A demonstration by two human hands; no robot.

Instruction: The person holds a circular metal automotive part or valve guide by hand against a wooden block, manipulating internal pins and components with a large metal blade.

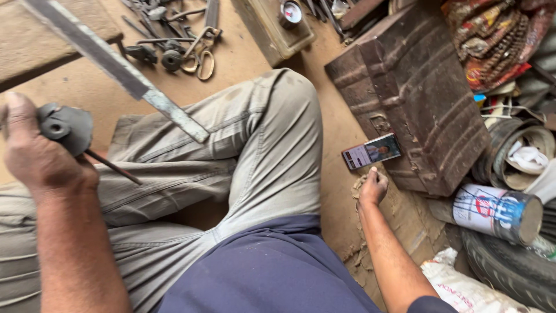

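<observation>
- a seated person's left hand [36,152] closed around a grey metal fitting [66,127], raised at the left of the view above the bent knee.
- the fitting looked dull and grimy, with a round hole in its face and a thin dark rod [113,167] jutting out; no work on it was under way.
- the right hand [373,188], loosely curled and holding nothing, rested on the dirt floor just below a lit phone [372,150] leaning on a rusty metal box [423,98].

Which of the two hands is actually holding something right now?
The left hand: it grips a grey metal part. The right hand holds nothing, resting on the floor near the phone.
</observation>
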